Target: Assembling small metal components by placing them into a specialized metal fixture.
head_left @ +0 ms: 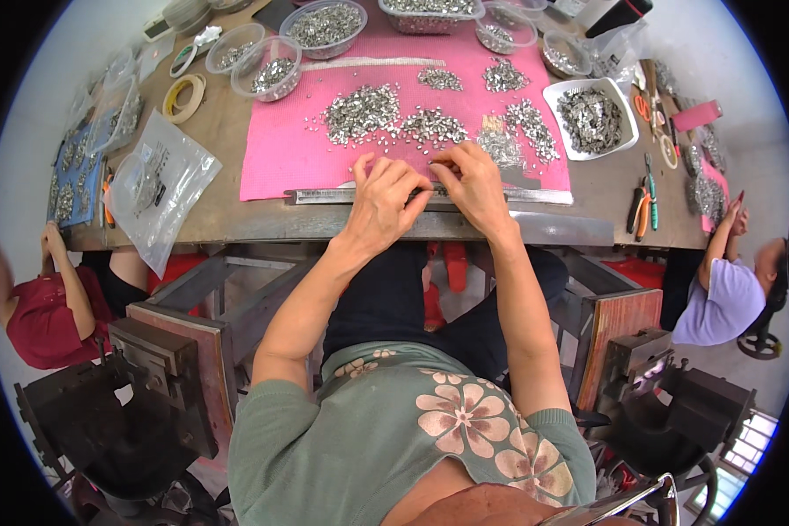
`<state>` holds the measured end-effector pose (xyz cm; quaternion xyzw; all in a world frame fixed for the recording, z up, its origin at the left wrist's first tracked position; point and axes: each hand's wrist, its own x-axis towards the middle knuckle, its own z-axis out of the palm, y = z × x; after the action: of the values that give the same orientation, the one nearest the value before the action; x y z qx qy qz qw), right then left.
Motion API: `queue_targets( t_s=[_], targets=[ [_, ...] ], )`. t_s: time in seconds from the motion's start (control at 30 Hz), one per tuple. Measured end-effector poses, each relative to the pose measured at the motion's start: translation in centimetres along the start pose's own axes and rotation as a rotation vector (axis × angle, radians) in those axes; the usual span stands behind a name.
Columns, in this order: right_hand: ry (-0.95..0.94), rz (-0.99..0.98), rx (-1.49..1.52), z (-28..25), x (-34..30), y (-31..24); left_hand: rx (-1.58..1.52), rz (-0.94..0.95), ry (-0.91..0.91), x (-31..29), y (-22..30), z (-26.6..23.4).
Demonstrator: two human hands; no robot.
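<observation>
Both my hands are over the near edge of a pink mat [276,149], above a long narrow metal strip [320,195] lying along that edge. My left hand [381,197] has its fingers curled, with thumb and forefinger close together. Facing it, my right hand [472,184] is bent in a pinch at the strip. Whatever is between the fingertips is too small to make out. Just beyond my hands lie a large heap of small shiny metal pieces [361,114] and a smaller heap [433,128]. More pieces [532,130] are spread at the right, next to thin pale slivers [501,145].
A white square bowl [629,145] of metal pieces stands at the right, near pliers [650,197]. Plastic tubs [301,74] line the back. At the left are a clear bag [180,167] and a tape roll [197,83]. Co-workers sit on both sides; vises [162,377] flank me.
</observation>
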<state>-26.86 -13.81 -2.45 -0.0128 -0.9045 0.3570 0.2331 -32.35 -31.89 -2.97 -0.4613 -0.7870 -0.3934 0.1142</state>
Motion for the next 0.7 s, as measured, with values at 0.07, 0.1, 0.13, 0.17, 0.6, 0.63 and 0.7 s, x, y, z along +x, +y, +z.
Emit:
queue_targets(
  t_s=[0.07, 0.1, 0.13, 0.17, 0.6, 0.63, 0.7],
  targets=[
    [0.030, -0.106, -0.106, 0.7, 0.5, 0.3, -0.009, -0.003, -0.005, 0.0, -0.1, -0.1],
    [0.031, -0.105, -0.105, 0.8, 0.7, 0.4, -0.044, -0.023, 0.001, 0.0, -0.2, 0.0],
    [0.030, -0.118, -0.141, 1.0, 0.8, 0.4, -0.079, -0.044, 0.008, 0.0, -0.2, 0.0],
    [0.030, -0.130, -0.177, 1.0, 0.8, 0.4, -0.079, -0.044, 0.007, 0.0, -0.2, 0.0],
    [-0.002, -0.183, -0.150, -1.5, -2.7, -1.3, -0.001, -0.043, 0.065, 0.1, 0.2, 0.5],
    [-0.002, -0.182, -0.144, -1.5, -2.8, -1.5, 0.007, -0.054, 0.062, 0.1, 0.2, 0.6],
    [-0.002, -0.183, -0.137, -1.5, -2.7, -1.4, 0.016, -0.052, 0.065, 0.1, 0.2, 0.6]
  ],
)
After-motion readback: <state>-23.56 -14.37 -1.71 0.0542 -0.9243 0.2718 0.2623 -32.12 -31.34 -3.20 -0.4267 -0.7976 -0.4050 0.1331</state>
